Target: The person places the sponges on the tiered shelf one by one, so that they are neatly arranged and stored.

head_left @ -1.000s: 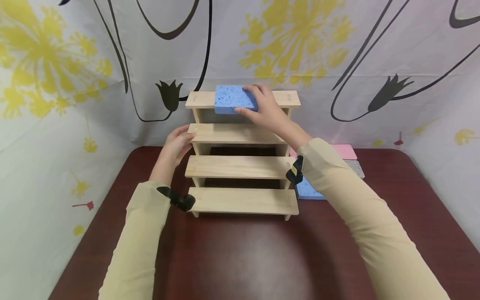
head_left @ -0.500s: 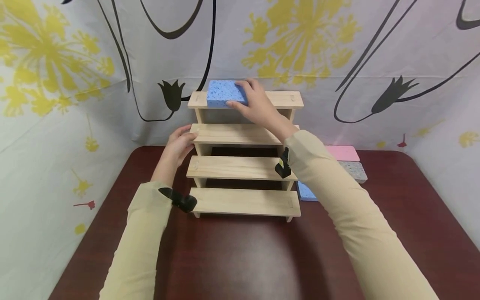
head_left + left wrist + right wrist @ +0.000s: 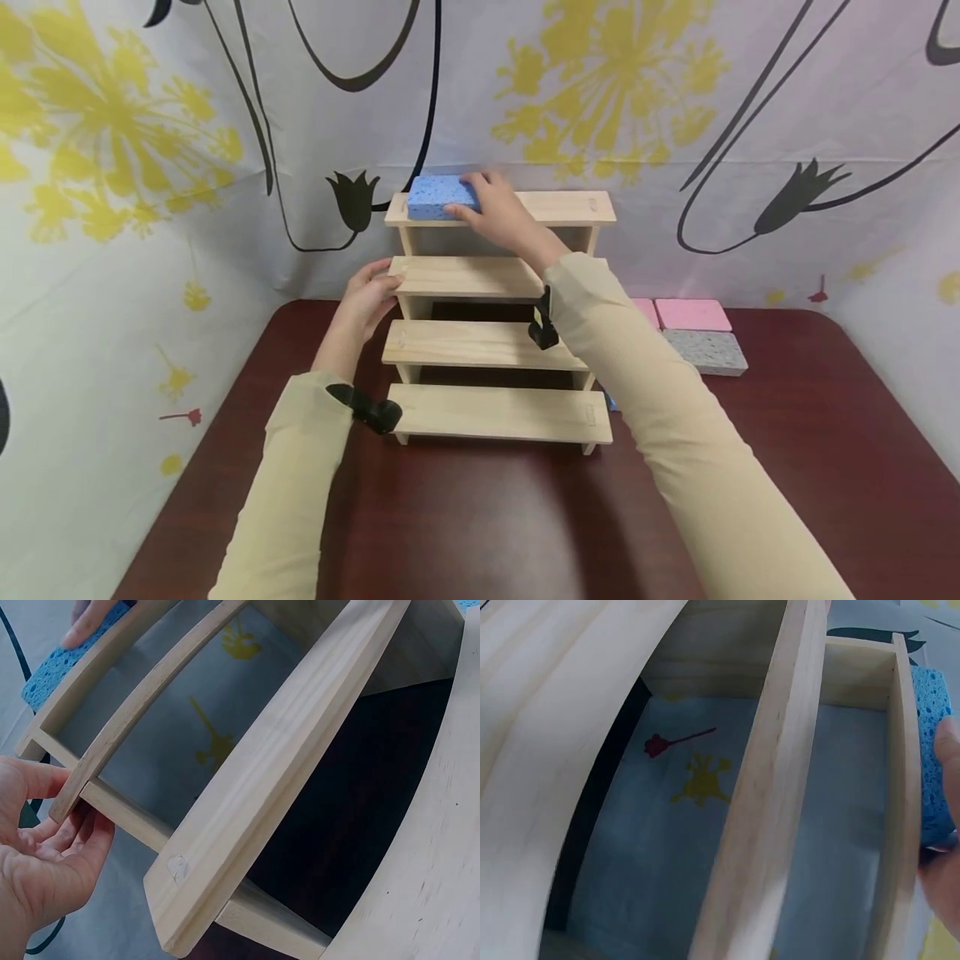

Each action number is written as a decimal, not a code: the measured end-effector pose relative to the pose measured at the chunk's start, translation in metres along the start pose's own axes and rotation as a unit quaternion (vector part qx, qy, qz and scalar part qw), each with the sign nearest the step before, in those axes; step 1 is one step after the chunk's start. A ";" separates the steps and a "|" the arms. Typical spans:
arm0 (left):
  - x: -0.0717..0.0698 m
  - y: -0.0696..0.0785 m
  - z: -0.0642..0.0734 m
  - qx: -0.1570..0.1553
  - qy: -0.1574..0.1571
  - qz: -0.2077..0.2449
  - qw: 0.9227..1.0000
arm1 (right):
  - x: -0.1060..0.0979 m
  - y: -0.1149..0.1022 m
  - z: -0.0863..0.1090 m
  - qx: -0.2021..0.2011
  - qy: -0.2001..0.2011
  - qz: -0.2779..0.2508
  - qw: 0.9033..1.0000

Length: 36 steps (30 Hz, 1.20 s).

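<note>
A four-step wooden shelf rack [image 3: 487, 344] stands on the dark table. My right hand [image 3: 498, 215] holds a blue speckled sponge [image 3: 435, 197] by its right end, thumb along the front edge, at the left end of the top shelf. In the right wrist view the sponge [image 3: 932, 757] lies right along the top board's edge, with the thumb across it. My left hand [image 3: 365, 302] grips the left end of the second board from the top; in the left wrist view fingers of the left hand [image 3: 49, 870] wrap around that board end.
Right of the rack, two pink sponges [image 3: 692, 315] and a grey sponge [image 3: 705, 352] lie on the table [image 3: 795, 433]. Another blue piece [image 3: 611, 402] is mostly hidden behind the right sleeve. A patterned cloth [image 3: 637, 100] hangs close behind the rack.
My right hand has carried the blue sponge left along the top shelf to its left end and lowered it there. The left hand keeps its grip on the rack.
</note>
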<state>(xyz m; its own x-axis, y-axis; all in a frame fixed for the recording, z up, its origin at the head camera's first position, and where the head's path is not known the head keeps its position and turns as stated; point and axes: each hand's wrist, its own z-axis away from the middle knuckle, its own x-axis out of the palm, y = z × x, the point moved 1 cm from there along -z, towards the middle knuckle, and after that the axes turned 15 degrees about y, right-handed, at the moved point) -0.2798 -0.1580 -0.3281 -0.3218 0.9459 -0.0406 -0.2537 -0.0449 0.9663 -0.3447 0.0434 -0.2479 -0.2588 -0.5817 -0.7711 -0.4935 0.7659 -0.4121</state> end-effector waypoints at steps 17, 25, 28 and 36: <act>0.006 0.002 0.003 -0.002 -0.001 -0.014 1.000 | -0.004 0.002 0.008 -0.049 0.030 0.120 0.991; 0.007 0.001 0.001 -0.006 -0.007 -0.001 1.000 | -0.005 0.010 0.023 -0.045 0.041 0.100 0.993; 0.007 0.001 0.001 -0.004 -0.009 0.001 1.000 | -0.011 0.015 0.031 -0.036 0.048 0.098 0.993; 0.007 0.001 0.001 -0.006 -0.007 0.002 1.000 | -0.029 0.030 0.053 -0.015 0.079 0.061 0.995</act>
<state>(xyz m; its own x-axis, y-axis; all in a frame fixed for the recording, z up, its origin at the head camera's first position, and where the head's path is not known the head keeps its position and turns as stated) -0.2811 -0.1515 -0.3273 -0.3096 0.9503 -0.0330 -0.2627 -0.0521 0.9635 -0.3083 0.0976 -0.2639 -0.4450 -0.5225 -0.7273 -0.4749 0.8262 -0.3031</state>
